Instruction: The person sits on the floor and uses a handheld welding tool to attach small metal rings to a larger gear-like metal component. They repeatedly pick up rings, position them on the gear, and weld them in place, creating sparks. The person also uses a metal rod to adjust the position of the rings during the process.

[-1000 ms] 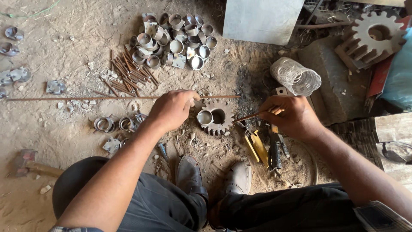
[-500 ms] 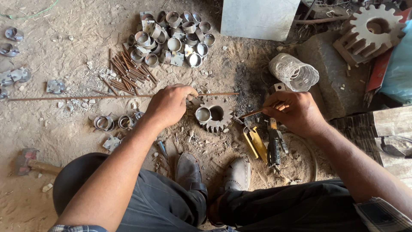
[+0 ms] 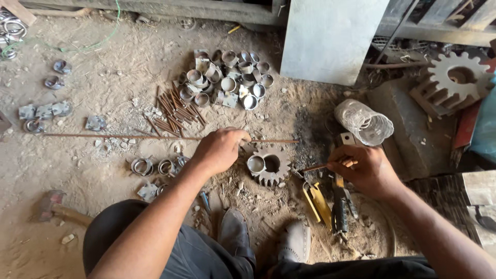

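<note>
Steadying a long thin rusty steel rod (image 3: 129,137) across a grey toothed steel gear (image 3: 268,166), left hand (image 3: 219,150) grips it closed; right hand (image 3: 361,168) pinches a short rusty rod piece (image 3: 315,167).

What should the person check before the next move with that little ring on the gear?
1. Left hand on the long rod: ok, gripping it.
2. Right hand holding the short rod: ok.
3. Short ring sitting on the gear: ok.
4. Short rod's tip touching the ring: cannot tell.
5. Shoes clear of the gear: ok.
6. Pliers within reach: ok, beside the right hand.
</note>
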